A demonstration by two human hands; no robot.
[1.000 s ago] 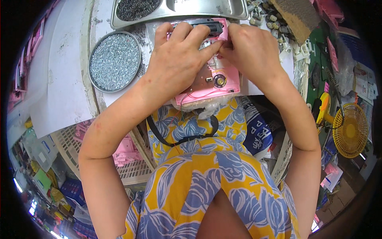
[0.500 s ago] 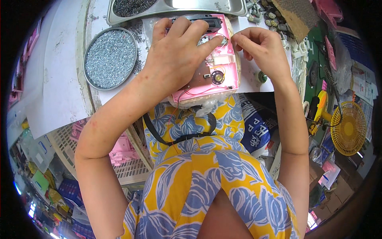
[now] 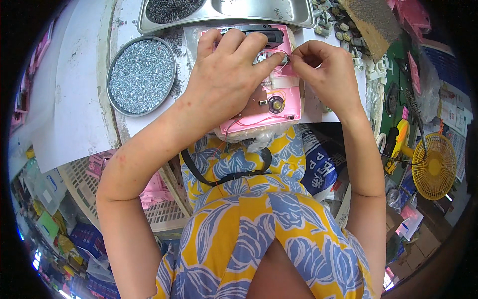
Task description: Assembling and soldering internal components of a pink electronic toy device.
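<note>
A pink plastic housing (image 3: 295, 103) rests on a padded, plastic-wrapped support in front of me. Inside it are a small round speaker (image 3: 276, 104), a brown circuit board (image 3: 253, 105), a white block (image 3: 285, 82), thin wires and a long black part (image 3: 269, 36) near the far edge. My left hand (image 3: 219, 82) is curled over the housing's left side, its fingers bent and its thumb pressing beside a small metal part. Thumb and forefinger of my right hand (image 3: 326, 72) are pinched at the housing's right edge, close to my left thumb; what they hold is too small to make out.
Left of the housing stands a round dish (image 3: 141, 77) full of small silvery screws. A metal tray (image 3: 239, 12) with dark screws lies beyond. Several small parts (image 3: 343, 35) are heaped at the far right. A yellow fan (image 3: 434, 166) stands right; a crate (image 3: 164, 212) with pink pieces sits lower left.
My right fingertips have moved slightly down and closer to my left thumb at the housing's edge. The whole view has shifted a little; my left hand stays on the housing.
</note>
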